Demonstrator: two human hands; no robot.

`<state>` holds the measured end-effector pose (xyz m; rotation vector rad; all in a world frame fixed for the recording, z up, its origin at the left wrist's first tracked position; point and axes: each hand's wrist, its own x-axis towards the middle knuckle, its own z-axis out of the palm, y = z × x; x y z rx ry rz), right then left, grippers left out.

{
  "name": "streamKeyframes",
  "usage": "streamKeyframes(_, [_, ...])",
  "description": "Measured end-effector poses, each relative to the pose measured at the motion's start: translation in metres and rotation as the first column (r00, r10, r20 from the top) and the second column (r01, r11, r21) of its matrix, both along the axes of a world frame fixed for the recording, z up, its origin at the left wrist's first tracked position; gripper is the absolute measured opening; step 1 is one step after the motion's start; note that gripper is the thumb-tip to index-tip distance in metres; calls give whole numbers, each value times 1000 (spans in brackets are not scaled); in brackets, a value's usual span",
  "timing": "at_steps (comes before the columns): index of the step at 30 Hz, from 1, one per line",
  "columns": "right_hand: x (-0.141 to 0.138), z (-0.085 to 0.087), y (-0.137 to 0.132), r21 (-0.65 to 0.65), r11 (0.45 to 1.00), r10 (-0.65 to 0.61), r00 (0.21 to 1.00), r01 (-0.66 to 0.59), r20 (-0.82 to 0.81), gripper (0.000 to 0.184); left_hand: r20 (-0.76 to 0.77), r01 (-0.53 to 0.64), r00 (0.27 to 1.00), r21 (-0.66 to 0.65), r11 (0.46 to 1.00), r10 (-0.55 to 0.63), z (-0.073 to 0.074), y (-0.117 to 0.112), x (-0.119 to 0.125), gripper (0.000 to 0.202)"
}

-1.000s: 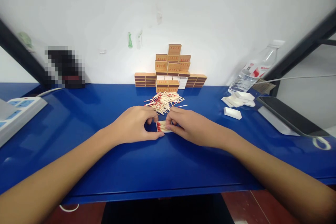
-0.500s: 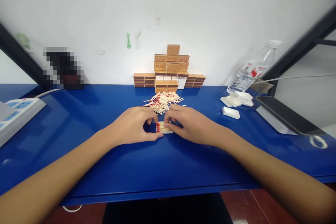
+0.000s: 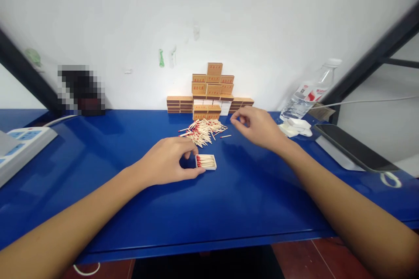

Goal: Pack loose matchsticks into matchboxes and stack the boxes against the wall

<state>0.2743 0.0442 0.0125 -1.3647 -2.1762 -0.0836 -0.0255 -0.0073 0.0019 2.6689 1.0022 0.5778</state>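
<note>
A small white matchbox tray [image 3: 206,161] half filled with red-tipped matches lies on the blue table [image 3: 229,200]. My left hand [image 3: 170,161] curls around the tray's left end, thumb and fingers pinching it. My right hand [image 3: 258,126] hovers to the right of a loose pile of matches [image 3: 203,130], fingers loosely bent, with nothing visible in them. One match [image 3: 225,136] lies apart from the pile, just left of that hand.
Stacked orange matchboxes [image 3: 209,91] stand against the white wall. White empty trays [image 3: 294,126] and a water bottle [image 3: 307,93] sit at the right, beside a dark tablet [image 3: 353,146]. A white power strip [image 3: 19,148] lies at the far left.
My right hand has left the tray and moved up and to the right, past the match pile. The left hand stays on the tray.
</note>
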Motion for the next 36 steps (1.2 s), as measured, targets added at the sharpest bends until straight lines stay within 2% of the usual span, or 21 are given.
streamKeyframes(3, [21, -2, 16, -11, 984, -179, 983, 179, -34, 16, 12, -4, 1000, -46, 999, 5, -3, -1, 2, 32])
streamKeyframes(5, [27, -3, 21, -37, 970, -241, 969, 239, -56, 16, 22, -8, 1000, -51, 999, 9, -5, -1, 3, 32])
streamKeyframes(13, [15, -9, 15, -112, 978, -183, 981, 174, -69, 19, 115, -25, 993, -16, 1000, 26, -2, 0, 3, 31])
streamKeyframes(16, [14, -9, 14, -119, 979, -174, 983, 166, -63, 19, 91, -23, 996, -8, 1000, 24, -1, 1, 2, 32])
streamKeyframes(18, [13, -9, 13, -145, 983, -121, 991, 111, -63, 20, 71, -25, 997, -4, 1000, 25, -3, 1, 2, 32])
streamKeyframes(20, [11, -8, 12, -215, 976, -3, 998, -10, -58, 20, 61, -47, 997, 4, 999, 46, -5, 2, 1, 33])
streamKeyframes(23, [8, -9, 10, -365, 917, 162, 986, -165, -39, 20, 22, -60, 998, -4, 998, 60, -6, 3, 0, 35])
streamKeyframes(26, [4, -7, 7, -454, 872, 196, 981, -181, -15, 18, -5, -78, 997, -9, 997, 78, -7, 4, -1, 35])
streamKeyframes(28, [0, -4, 1, -463, 865, 203, 979, -190, -23, 17, -6, -92, 996, 0, 996, 92, -6, 5, -1, 35])
streamKeyframes(31, [-14, 3, -13, -437, 858, 253, 962, -270, -99, 18, -2, -95, 995, 2, 995, 95, -6, 5, 0, 34])
streamKeyframes(36, [-45, 5, -43, -391, 813, 426, 899, -432, -107, 11, 3, -92, 996, -11, 996, 92, -8, 6, 0, 34])
